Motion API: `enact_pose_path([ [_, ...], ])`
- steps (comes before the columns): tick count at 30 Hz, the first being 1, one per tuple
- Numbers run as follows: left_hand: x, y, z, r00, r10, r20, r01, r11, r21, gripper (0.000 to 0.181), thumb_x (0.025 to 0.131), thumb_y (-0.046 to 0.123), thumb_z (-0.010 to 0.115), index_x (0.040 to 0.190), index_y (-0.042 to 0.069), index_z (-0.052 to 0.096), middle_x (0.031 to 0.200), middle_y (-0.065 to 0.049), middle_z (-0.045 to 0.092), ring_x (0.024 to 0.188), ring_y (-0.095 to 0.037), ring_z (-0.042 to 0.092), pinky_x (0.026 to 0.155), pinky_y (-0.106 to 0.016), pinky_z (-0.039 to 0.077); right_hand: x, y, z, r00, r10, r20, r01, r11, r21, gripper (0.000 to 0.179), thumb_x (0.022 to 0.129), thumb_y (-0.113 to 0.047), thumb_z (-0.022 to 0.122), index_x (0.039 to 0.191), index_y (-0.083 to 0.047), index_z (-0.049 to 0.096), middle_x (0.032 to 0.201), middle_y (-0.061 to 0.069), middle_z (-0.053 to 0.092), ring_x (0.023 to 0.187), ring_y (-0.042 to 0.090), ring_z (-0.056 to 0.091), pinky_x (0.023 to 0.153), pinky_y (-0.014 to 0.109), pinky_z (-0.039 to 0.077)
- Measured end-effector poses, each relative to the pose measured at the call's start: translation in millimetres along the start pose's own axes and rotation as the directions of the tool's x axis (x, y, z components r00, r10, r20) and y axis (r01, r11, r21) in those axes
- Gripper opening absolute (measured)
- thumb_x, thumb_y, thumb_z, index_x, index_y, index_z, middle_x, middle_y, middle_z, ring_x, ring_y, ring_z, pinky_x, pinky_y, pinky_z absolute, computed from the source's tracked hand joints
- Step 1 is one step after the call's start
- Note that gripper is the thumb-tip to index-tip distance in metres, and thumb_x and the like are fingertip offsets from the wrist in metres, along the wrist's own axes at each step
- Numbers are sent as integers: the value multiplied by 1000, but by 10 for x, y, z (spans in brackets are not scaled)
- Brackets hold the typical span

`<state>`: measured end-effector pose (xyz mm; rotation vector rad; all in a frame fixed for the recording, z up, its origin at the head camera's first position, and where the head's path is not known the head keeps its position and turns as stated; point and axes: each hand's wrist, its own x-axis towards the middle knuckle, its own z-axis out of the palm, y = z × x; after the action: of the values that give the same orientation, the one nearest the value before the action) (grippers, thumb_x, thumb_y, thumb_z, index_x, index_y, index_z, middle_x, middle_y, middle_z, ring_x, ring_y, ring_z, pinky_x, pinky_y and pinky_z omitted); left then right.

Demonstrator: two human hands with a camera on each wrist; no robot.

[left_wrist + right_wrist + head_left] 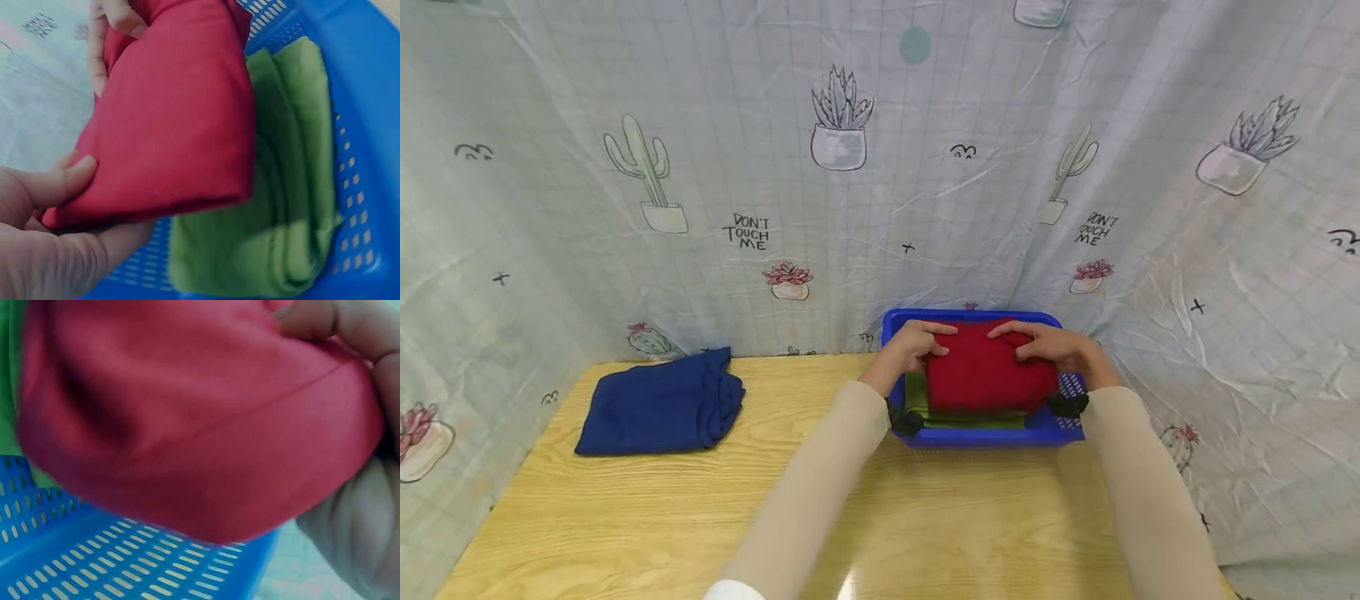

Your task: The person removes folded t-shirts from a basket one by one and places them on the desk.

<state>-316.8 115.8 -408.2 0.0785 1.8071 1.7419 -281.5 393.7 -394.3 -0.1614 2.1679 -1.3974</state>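
Both hands hold a folded red cloth (pixel 988 371) over a blue plastic basket (pixel 981 437). My left hand (pixel 917 342) grips its left edge, thumb on top and fingers underneath, as the left wrist view shows. On the opposite edge, my right hand (pixel 1048 343) pinches the cloth between thumb and fingers; some of those fingers are hidden behind the fabric. A folded green cloth (pixel 294 162) lies in the basket below, partly covered by the red one in the head view.
A folded dark blue cloth (pixel 658 406) lies at the left on the wooden table (pixel 700 517). A curtain (pixel 850 208) with printed cacti hangs directly behind the basket and along both sides. Slotted basket walls (pixel 144 562) surround the green cloth.
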Motion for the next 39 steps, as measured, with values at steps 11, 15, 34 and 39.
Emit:
enact_pose_path([
  [11, -377, 272, -396, 995, 54, 88, -58, 997, 44, 51, 94, -9, 63, 137, 18, 67, 133, -12, 62, 100, -26, 67, 76, -44, 59, -124, -350, 245, 986, -163, 34, 165, 986, -33, 53, 102, 1, 52, 151, -16, 42, 144, 18, 32, 100, 28, 58, 69, 35, 56],
  [15, -553, 340, -550, 991, 85, 104, -92, 993, 70, 51, 96, -8, 62, 139, 20, 66, 137, -10, 59, 103, -25, 65, 77, -42, 59, -112, -419, 390, 967, -238, 93, 230, 969, 95, 54, 103, 7, 45, 152, -14, 37, 140, 18, 34, 101, 29, 61, 68, 37, 59],
  [34, -1118, 289, -1323, 976, 212, 41, -213, 977, 30, 51, 97, -6, 62, 143, 15, 61, 139, -14, 58, 93, -22, 71, 75, -40, 62, 110, -854, 1044, 870, -492, 13, 481, 845, -233, 57, 105, -9, 57, 157, -25, 39, 144, 10, 45, 110, 29, 61, 85, 34, 56],
  [39, -1229, 208, -1496, 975, 220, 41, -222, 974, 43, 52, 97, -5, 63, 145, 13, 59, 143, -14, 55, 94, -21, 71, 77, -38, 61, 163, -905, 1193, 852, -523, -15, 491, 808, -325, 58, 103, -11, 60, 156, -28, 41, 145, 5, 48, 112, 24, 61, 86, 31, 54],
])
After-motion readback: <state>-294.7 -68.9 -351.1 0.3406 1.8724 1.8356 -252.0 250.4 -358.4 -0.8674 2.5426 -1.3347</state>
